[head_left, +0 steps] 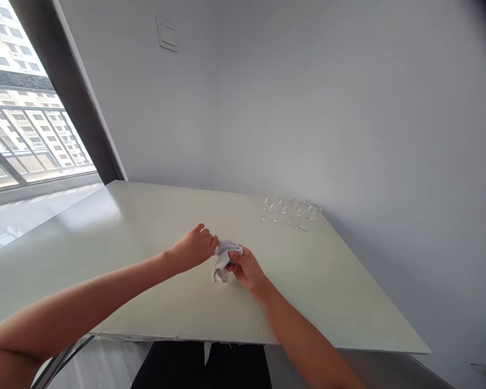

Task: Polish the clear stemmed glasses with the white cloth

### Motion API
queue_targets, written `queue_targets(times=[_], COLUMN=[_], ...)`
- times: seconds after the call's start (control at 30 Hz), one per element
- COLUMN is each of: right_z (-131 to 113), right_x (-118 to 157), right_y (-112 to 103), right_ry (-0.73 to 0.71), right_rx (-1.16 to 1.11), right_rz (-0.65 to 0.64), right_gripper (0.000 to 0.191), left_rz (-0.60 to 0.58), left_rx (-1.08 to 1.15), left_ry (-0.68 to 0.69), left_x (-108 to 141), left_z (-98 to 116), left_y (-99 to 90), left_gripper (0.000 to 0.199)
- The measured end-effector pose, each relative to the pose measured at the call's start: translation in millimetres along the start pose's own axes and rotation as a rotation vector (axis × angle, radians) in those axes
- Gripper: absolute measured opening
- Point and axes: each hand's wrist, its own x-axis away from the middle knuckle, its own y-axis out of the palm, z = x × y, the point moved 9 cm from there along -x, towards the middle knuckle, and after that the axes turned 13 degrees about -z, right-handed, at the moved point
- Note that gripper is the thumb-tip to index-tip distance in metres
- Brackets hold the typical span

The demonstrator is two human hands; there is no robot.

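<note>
A crumpled white cloth (pixel 222 265) is bunched over the middle of the pale table. My right hand (pixel 246 269) is closed on the cloth from the right, thumb on top. At the cloth's left edge is my left hand (pixel 195 246), its fingers curled. Whatever lies inside its fist is hard to make out; it may touch the cloth's upper left corner. Folds of the cloth hang down between the two hands, just above the tabletop.
Several clear stemmed glasses (pixel 290 212) stand together at the table's far right, near the wall. The pale table (pixel 146 227) reaches to the walls. A window (pixel 28 119) is at the left, and a light switch (pixel 167 35) is on the wall.
</note>
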Motion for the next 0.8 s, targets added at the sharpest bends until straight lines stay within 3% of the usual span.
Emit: queue_targets(times=[0.13, 0.27, 0.4, 0.6, 0.7, 0.77, 0.8], right_z=[-14.5, -24.2, -28.4, -43.1, -66.6, -76.5, -75.8], right_x=[9.0, 11.2, 9.7, 8.9, 17.4, 23.3, 23.6], right_y=[19.4, 40.9, 44.7, 5.5, -15.1, -11.3, -1.5], right_ry=[-0.053, -0.217, -0.370, -0.382, -0.472, -0.529, -0.534], right_rx=[0.500, 1.029, 1.229, 1.218, 1.214, 1.251, 1.300], right_rz=[-0.129, -0.247, -0.312, -0.208, -0.004, 0.082, 0.065], right_gripper=[0.045, 0.039, 0.041, 0.048, 0.048, 0.047, 0.047], left_rz=[-0.109, -0.421, -0.679, -0.673, -0.582, -0.490, -0.455], left_rx=[0.132, 0.621, 1.051, 1.182, 1.099, 0.987, 0.926], left_ry=[0.023, 0.026, 0.046, -0.005, -0.170, -0.306, -0.344], left_x=[4.8, 12.8, 17.6, 4.8, 2.3, 2.6, 2.4], left_z=[-12.5, -31.2, -27.6, -38.7, -66.5, -84.1, -87.0], left_y=[0.4, 17.6, 37.1, 57.8, 67.7, 68.6, 67.1], left_gripper=[0.029, 0.032, 0.032, 0.031, 0.033, 0.033, 0.032])
